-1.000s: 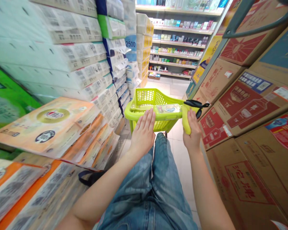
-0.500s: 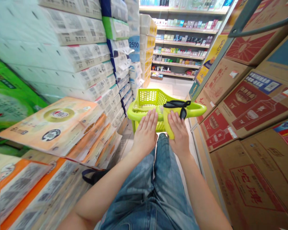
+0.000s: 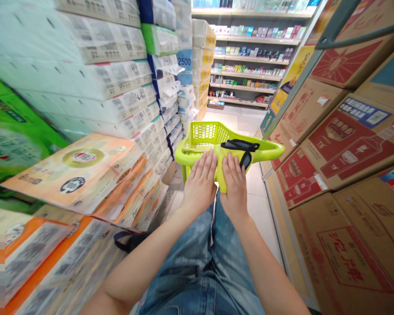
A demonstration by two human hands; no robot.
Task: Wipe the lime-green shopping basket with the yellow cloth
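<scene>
My left hand [image 3: 199,180] lies palm down with its fingers stretched out flat, the tips at the near rim of a lime-green plastic basket [image 3: 206,131]. Its thumb is hidden. Close beside it on the right, my right hand [image 3: 233,183] grips a yellow pouch [image 3: 223,159] with black trim and a black loop. The fingers lie over the pouch's front, and the thumb does not show. The pouch stands against the basket's near edge, where a long green arm [image 3: 271,150] of the basket sticks out to the right.
Stacked white tissue packs [image 3: 124,81] wall the left side. Nearer are orange tissue packs [image 3: 95,168] and a green pack [image 3: 13,127]. Printed cardboard cartons [image 3: 348,249] are piled on the right. Shelves of small boxes [image 3: 249,39] close the aisle's far end.
My right hand has shifted left, and the yellow pouch has moved and turned with it. My left hand stays nearly where it was.
</scene>
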